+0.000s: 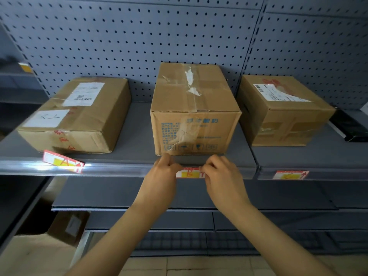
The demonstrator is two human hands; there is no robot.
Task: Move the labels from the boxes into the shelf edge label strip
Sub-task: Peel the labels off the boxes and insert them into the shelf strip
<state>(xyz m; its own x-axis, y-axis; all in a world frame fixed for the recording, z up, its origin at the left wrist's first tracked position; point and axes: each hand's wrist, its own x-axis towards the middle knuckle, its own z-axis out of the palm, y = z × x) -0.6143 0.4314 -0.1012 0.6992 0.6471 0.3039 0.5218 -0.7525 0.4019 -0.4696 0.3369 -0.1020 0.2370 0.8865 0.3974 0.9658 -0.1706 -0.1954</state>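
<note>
Three cardboard boxes stand on a grey shelf: a flat left box, a taller middle box and a right box. Below the middle box, the red, white and yellow "B" label sits in the clear shelf edge label strip. My left hand pinches its left end and my right hand pinches its right end. The "A" label lies tilted on the strip in front of the left box. A third label sits in the strip below the right box.
A grey pegboard wall backs the shelf. A black flat object lies at the far right of the shelf. A lower grey shelf runs beneath, and cardboard boxes stand on the floor at lower left.
</note>
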